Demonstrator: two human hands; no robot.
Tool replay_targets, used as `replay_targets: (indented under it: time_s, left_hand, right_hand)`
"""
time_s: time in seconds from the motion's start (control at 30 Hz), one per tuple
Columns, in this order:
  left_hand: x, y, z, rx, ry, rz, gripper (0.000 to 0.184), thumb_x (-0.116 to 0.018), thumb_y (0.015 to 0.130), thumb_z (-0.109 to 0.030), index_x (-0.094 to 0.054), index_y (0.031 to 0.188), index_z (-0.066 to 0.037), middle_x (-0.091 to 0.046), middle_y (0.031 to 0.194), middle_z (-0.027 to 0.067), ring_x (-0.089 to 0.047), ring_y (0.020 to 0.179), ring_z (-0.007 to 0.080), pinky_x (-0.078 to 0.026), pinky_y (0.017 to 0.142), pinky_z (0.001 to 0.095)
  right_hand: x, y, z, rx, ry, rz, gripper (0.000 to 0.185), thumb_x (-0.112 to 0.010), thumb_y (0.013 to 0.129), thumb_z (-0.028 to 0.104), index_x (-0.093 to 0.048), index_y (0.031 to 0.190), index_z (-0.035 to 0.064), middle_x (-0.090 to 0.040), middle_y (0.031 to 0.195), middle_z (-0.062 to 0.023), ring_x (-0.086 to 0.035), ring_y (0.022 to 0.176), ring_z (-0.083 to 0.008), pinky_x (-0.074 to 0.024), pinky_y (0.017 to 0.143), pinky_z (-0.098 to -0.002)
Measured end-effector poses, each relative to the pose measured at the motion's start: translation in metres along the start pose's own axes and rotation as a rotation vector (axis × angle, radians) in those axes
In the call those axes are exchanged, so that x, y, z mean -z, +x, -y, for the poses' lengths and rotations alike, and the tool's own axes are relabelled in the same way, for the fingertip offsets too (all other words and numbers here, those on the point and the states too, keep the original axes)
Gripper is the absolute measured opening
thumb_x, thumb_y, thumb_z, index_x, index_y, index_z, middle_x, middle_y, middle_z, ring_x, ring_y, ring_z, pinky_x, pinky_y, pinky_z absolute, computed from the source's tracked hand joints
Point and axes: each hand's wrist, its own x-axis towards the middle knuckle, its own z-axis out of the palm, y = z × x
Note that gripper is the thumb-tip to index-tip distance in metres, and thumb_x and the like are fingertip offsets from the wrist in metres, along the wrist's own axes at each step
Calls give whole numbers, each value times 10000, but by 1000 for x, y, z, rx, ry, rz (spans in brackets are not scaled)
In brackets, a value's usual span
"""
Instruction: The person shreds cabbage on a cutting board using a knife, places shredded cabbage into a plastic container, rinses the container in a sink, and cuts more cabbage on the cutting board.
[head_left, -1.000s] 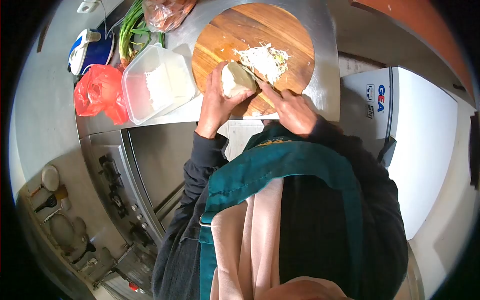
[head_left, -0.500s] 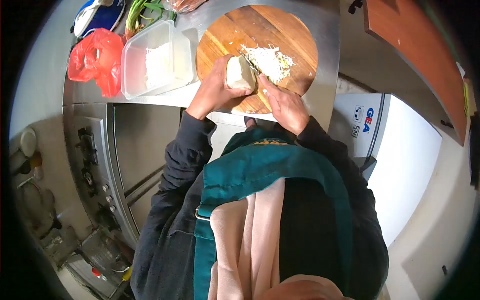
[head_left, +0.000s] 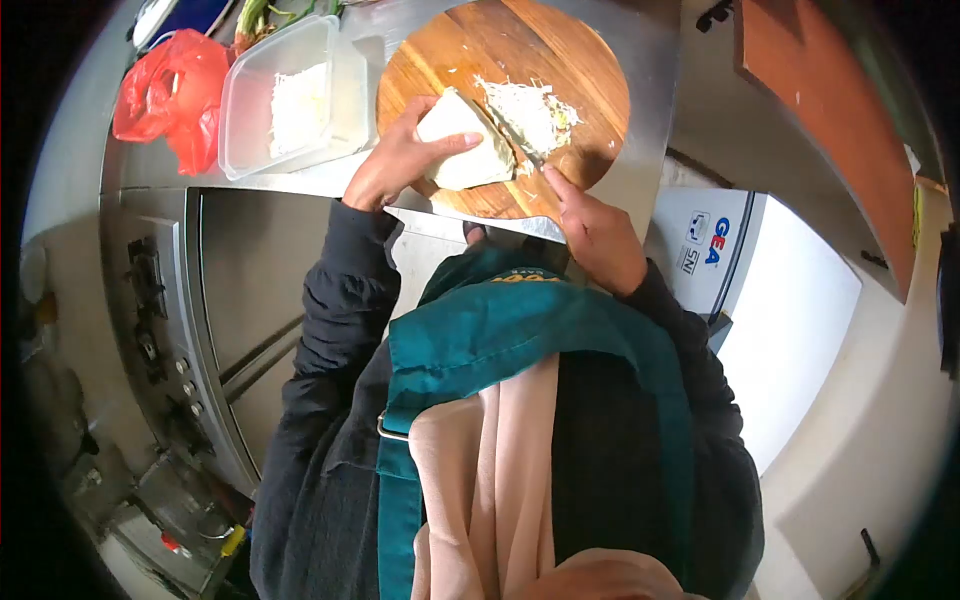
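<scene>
A pale piece of cabbage lies on the round wooden cutting board, its cut edge facing right. My left hand grips it from the left, thumb across its top. My right hand is closed round a knife, whose blade lies just right of the cabbage, between it and a heap of white and yellowish shreds. The knife's handle is mostly hidden by my fingers.
Left of the board stands a clear plastic container with white shreds inside. Beyond it lie a red plastic bag and green onions. A stove is at the lower left, a white fridge at the right.
The cabbage has turned and shows a broader face, with my left thumb now on top of it. My right hand has moved slightly right and down. The view has shifted.
</scene>
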Motion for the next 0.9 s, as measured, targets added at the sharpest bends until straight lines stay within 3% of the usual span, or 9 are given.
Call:
replay_targets:
  time_s: [0.07,0.2,0.3,0.37,0.53,0.6,0.67,0.73,0.9]
  left_hand:
    - [-2,-1,9,-70,-3,-16,693,-786,727,-276,-441,1245,28,-573,1119,143,-555,1042,200,-449,898,310]
    - [-10,-4,21,-236,-74,-68,768,-776,744,-279,-383,1316,50,-581,1131,166,-568,1037,223,-449,900,321]
    - [-20,-5,32,-303,114,-148,747,-769,753,-239,-378,1329,32,-536,1199,175,-525,1105,231,-427,932,329]
    - [-26,-9,27,-311,94,-131,761,-778,737,-193,-363,1342,10,-479,1261,188,-492,1139,238,-412,950,337]
    - [-46,-19,32,-460,286,-255,809,-783,712,-157,-322,1361,-16,-473,1249,197,-477,1153,269,-400,965,349]
    - [-49,-17,42,-521,280,-291,836,-788,699,-161,-310,1369,-18,-458,1254,205,-447,1179,311,-393,978,371]
    - [-55,-27,33,-481,306,-330,878,-782,724,-207,-253,1397,-10,-368,1357,198,-367,1271,284,-315,1046,363]
    - [-59,-27,34,-526,401,-432,961,-782,722,-234,-169,1424,-1,-305,1391,237,-324,1299,340,-304,1056,389]
    - [-66,-24,36,-511,352,-481,1036,-770,703,-161,-58,1432,26,-364,1257,274,-394,1189,399,-372,989,413]
  right_hand:
    - [-9,-7,-3,18,1,-37,446,-482,878,67,-465,1323,88,-617,879,-207,-604,784,-348,-481,701,-404]
    - [-10,-12,-2,-60,24,3,484,-509,853,39,-459,1331,98,-608,874,-204,-593,759,-354,-474,673,-431]
    - [-25,-9,-20,104,39,-62,531,-536,853,161,-400,1363,105,-587,795,-207,-609,714,-373,-477,602,-456]
    - [-33,1,-21,51,-29,-30,569,-528,810,63,-406,1363,121,-579,790,-205,-601,686,-383,-476,597,-451]
    - [-40,-2,-33,80,-98,-51,565,-515,801,43,-424,1351,135,-580,799,-196,-579,637,-381,-474,588,-436]
    - [-35,-14,-38,189,64,-149,537,-500,814,58,-436,1343,118,-585,814,-191,-583,647,-358,-472,592,-437]
    - [-27,-10,-40,190,-17,-74,531,-490,815,48,-437,1341,91,-587,822,-179,-583,679,-339,-472,604,-427]
    - [-12,-1,-32,197,-68,-39,523,-476,821,39,-429,1341,65,-598,844,-179,-590,724,-335,-478,623,-415]
    - [4,-6,-7,179,3,-50,498,-459,838,35,-425,1335,40,-625,899,-192,-611,805,-342,-493,669,-399]
